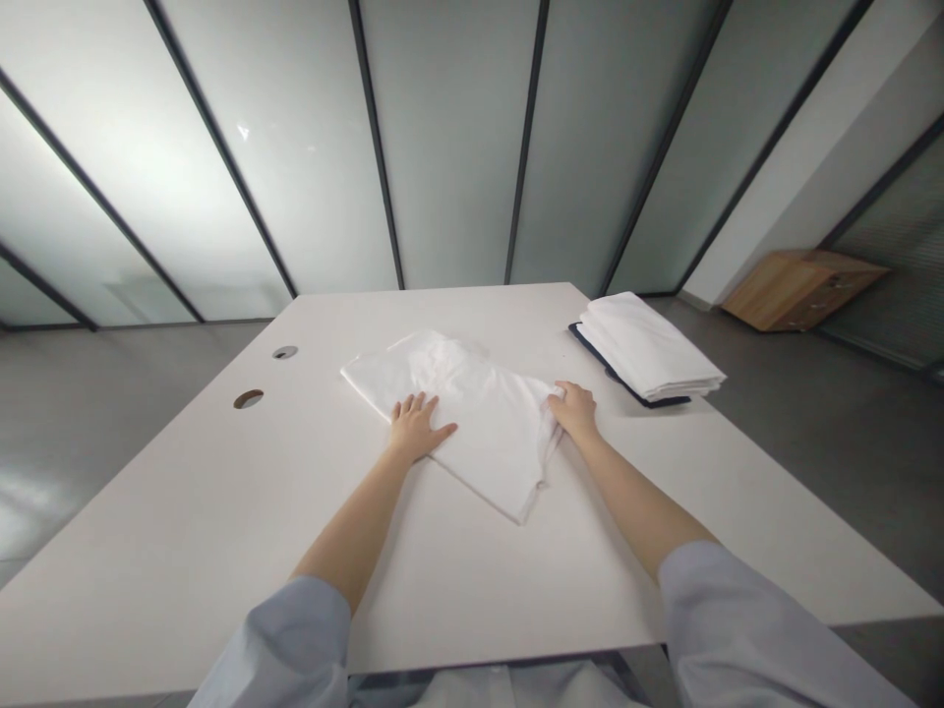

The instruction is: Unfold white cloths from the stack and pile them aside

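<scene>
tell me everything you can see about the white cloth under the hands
The white cloth is thin, plain fabric, partly folded into a rough slanted rectangle, lying flat in the middle of the white table. Soft creases run across it, and its right edge is bunched. The left hand presses flat on its left edge with fingers spread; the right hand pinches the gathered right edge. One corner points toward the person. It lies apart from the stack of folded white cloths.

The cloth (472, 413) under the hands is plain white, on a white table (221, 511). The stack of folded cloths (649, 349) is white too, resting on something dark navy. The sleeves (295, 629) are pale blue. The cabinet (800, 285) is light brown wood.
</scene>
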{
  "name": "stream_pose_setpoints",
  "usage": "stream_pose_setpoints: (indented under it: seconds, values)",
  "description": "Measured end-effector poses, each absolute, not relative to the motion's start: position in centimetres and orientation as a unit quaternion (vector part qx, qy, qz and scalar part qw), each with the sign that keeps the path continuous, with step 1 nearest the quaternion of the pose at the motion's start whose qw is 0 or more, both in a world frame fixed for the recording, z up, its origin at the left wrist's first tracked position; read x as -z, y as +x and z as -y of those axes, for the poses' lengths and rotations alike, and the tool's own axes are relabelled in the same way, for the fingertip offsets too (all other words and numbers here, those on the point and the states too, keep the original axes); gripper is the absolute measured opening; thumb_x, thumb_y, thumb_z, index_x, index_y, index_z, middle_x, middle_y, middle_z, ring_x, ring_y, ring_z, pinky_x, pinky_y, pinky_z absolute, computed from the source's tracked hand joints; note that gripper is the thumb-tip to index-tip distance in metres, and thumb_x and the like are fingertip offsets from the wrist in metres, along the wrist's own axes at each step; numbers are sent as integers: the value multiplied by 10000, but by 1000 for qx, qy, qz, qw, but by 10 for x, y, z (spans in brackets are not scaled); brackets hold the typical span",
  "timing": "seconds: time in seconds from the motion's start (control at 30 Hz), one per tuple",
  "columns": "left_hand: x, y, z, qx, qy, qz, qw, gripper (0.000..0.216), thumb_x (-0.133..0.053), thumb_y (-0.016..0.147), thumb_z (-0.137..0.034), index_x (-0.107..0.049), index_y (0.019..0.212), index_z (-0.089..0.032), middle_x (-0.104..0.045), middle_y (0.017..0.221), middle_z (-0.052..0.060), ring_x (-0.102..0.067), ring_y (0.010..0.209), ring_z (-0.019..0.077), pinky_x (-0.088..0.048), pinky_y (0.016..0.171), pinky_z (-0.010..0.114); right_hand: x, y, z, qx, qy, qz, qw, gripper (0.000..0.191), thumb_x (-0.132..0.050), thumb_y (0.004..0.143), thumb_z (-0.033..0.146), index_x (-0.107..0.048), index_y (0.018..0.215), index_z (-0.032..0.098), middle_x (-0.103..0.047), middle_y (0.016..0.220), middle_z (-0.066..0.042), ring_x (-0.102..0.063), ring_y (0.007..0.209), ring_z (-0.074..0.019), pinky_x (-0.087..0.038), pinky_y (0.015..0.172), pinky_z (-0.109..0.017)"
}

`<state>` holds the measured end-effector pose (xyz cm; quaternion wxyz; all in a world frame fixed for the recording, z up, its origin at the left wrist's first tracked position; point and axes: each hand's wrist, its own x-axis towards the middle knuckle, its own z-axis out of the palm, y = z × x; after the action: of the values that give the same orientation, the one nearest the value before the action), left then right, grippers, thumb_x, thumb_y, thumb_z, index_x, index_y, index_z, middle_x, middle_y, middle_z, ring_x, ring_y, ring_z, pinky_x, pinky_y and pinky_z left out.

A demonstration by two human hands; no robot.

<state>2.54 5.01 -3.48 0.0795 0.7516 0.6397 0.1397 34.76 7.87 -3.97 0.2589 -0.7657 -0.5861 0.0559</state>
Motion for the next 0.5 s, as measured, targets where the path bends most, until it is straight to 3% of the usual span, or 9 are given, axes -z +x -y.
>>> stream_pose_setpoints:
  seconds: [0.07,0.17,0.2,0.27,0.37,0.43,0.5]
  values:
    - [36,27,-51,-171,746,-637,90,733,-623,769,-603,-496,1377,-214,-404,1500,165,-289,1417,369,-158,1160,534,34,342,-76,-41,-728,607,317,356,-435,848,281,-670,1087,162,-671,1096,-141,-546,1081,-317,-390,976,-447]
    - [35,32,-50,-220,745,-624,88,837,-687,743,-518,-377,1452,-200,-352,1524,183,-300,1410,362,-198,1152,525,23,314,-59,-36,-614,682,396,326,-418,880,295,-658,1072,185,-671,1081,-137,-554,1077,-287,-394,985,-438]
    - [33,34,-49,-235,753,-609,81,874,-695,746,-472,-317,1483,-197,-306,1547,182,-287,1418,353,-225,1146,514,20,300,-49,-60,-562,723,398,320,-421,887,299,-654,1081,198,-667,1111,-128,-559,1086,-270,-405,979,-418]
    - [30,39,-46,-255,784,-562,60,882,-689,756,-340,-255,1513,-207,-211,1588,158,-224,1447,332,-263,1139,485,16,270,-26,-170,-431,829,313,314,-436,895,321,-656,1095,221,-689,1085,-91,-612,987,-227,-459,899,-360]
    - [27,43,-42,-221,848,-480,47,751,-667,712,-153,-447,1424,-251,-226,1593,101,-145,1470,328,-261,1145,496,12,243,1,-284,-279,894,203,286,-501,881,374,-684,1057,241,-720,1004,-45,-642,922,-203,-471,875,-324]
    - [28,44,-43,-174,874,-449,69,608,-657,674,-94,-615,1261,-248,-357,1538,92,-215,1451,328,-284,1141,501,10,245,2,-314,-315,859,255,322,-446,915,405,-689,1038,234,-723,1010,-40,-647,941,-199,-473,880,-319]
    - [30,43,-45,-157,881,-434,98,496,-641,664,-78,-686,1136,-223,-486,1447,102,-327,1406,307,-320,1136,475,9,260,-11,-299,-409,789,348,411,-337,957,410,-687,1040,212,-717,1046,-60,-638,1001,-204,-465,915,-336]
